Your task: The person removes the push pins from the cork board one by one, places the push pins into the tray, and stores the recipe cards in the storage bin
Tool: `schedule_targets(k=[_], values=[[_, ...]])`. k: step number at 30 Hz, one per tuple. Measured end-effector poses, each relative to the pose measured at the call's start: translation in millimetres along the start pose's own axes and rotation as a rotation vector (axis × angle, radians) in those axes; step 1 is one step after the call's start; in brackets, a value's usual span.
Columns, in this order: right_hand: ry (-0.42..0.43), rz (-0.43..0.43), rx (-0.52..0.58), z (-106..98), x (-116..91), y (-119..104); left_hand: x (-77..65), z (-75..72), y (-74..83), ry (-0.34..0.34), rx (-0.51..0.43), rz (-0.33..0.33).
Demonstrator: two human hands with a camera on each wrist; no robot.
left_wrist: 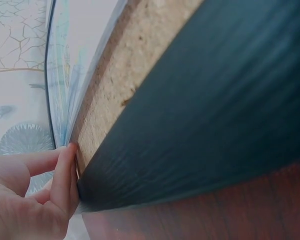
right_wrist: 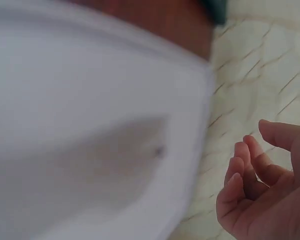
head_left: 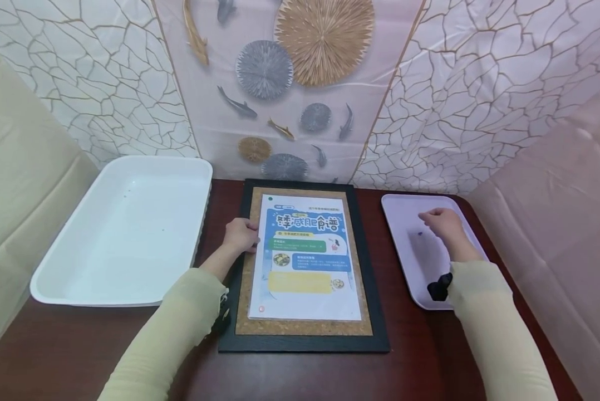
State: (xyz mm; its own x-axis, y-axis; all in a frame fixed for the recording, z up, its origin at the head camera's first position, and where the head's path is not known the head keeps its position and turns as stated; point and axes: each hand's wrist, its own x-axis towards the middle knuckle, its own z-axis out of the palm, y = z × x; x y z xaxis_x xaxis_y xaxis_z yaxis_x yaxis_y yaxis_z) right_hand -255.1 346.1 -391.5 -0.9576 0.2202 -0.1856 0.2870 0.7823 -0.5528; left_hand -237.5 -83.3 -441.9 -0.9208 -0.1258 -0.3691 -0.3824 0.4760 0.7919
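Observation:
A printed recipe sheet (head_left: 307,303) lies on a cork board (head_left: 325,327) in a black frame. My left hand (head_left: 241,235) is at the sheet's left edge. In the left wrist view, its thumb and index finger (left_wrist: 65,167) come together at that edge in a pinch. A green pushpin (head_left: 270,198) shows at the sheet's top left corner. My right hand (head_left: 445,223) hovers over a pale tray (head_left: 397,209) with nothing visible in its fingers. In the right wrist view, its fingers curl loosely, thumb apart. A small dark blue pushpin (head_left: 420,233) sits in the tray near this hand.
To the left stands a large white basin (head_left: 119,239), its right rim near my left sleeve. Patterned cloth (head_left: 300,128) rises behind the dark wooden table (head_left: 260,373). Pale padded panels (head_left: 565,211) close off both sides.

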Motion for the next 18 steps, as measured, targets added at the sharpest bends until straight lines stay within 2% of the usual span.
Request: schedule_targets(k=[4,8,14,18], values=[[-0.023,-0.075,0.076,3.3,-13.6,-35.7,0.2,-0.2,-0.2,-0.007,-0.006,0.009],[-0.129,-0.148,0.126,20.4,-29.1,-69.3,-1.6,-2.7,0.4,-0.014,-0.016,0.017],[-0.296,-0.223,0.114,70.3,-62.2,-110.2,0.4,-0.9,0.2,-0.01,-0.021,0.011],[-0.431,-0.289,0.091,108.5,-86.7,-126.4,0.4,0.5,-0.8,-0.007,-0.017,0.009]])
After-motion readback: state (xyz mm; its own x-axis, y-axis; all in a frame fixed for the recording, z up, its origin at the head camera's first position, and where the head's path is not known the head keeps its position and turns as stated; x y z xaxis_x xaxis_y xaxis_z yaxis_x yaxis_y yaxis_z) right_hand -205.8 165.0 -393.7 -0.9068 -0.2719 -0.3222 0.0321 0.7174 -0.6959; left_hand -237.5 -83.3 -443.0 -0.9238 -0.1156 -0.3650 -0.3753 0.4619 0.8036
